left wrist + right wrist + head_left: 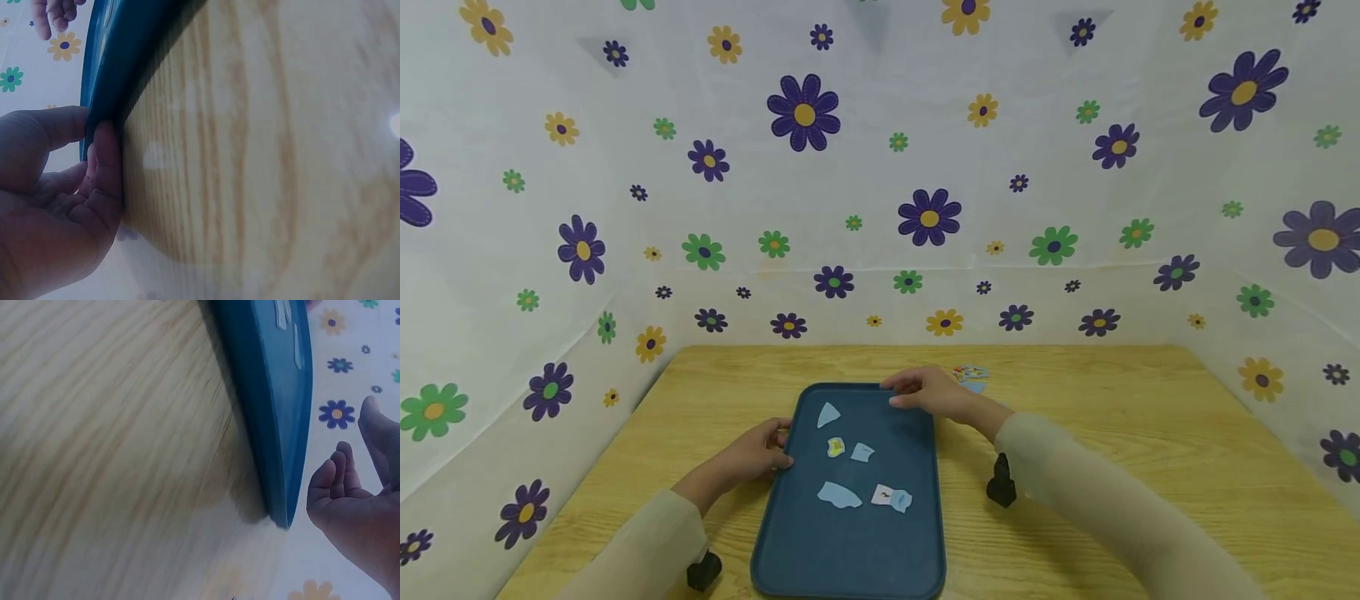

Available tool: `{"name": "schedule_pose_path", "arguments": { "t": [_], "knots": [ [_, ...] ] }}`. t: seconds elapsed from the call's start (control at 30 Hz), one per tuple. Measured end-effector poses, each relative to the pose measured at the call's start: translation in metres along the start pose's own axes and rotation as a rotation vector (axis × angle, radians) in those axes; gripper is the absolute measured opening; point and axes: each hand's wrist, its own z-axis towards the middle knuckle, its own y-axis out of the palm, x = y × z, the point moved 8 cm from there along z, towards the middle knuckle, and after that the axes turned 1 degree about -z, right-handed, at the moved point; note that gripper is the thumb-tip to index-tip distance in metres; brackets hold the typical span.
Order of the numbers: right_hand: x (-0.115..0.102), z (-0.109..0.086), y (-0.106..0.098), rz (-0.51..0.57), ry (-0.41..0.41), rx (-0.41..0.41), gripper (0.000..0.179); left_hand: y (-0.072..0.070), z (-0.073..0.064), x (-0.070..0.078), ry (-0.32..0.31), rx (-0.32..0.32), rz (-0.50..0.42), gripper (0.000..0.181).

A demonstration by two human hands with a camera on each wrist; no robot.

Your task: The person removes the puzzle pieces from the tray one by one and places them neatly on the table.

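A dark blue tray (850,554) lies on the wooden table, its long sides running away from me. My left hand (755,452) grips its left rim, thumb at the upper edge and fingers against the outer side, as the left wrist view shows on the tray wall (107,75). Over the far right corner hovers my right hand (927,392), fingers loosely bent and holding nothing. On the tray lie several flat puzzle pieces: a pale triangle (828,415), a yellow-marked piece (836,447), a small blue one (862,452), a long blue one (839,495) and a joined pair (892,498).
Beyond the right hand, a small group of colourful pieces (972,372) lies on the table (1075,400), with a light blue piece (974,387) beside it. A white flower-patterned cloth (865,175) stands round the table's back and sides.
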Motion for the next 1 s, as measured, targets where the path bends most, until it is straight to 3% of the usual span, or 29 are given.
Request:
{"name": "schedule_pose_path", "arguments": {
  "t": [0.33,0.73,1.0],
  "knots": [
    [-0.017,0.03,0.037,-0.003,-0.064,-0.15,0.037,0.0,-0.002,0.002,0.011,-0.011,0.004,0.063],
    [-0.029,0.054,0.057,-0.095,-0.034,-0.182,0.037,-0.002,-0.001,0.001,0.01,-0.01,0.036,0.062],
    [-0.026,0.063,0.068,-0.136,0.015,-0.201,0.036,-0.001,-0.001,0.0,0.006,-0.013,0.027,0.063]
  ]
}}
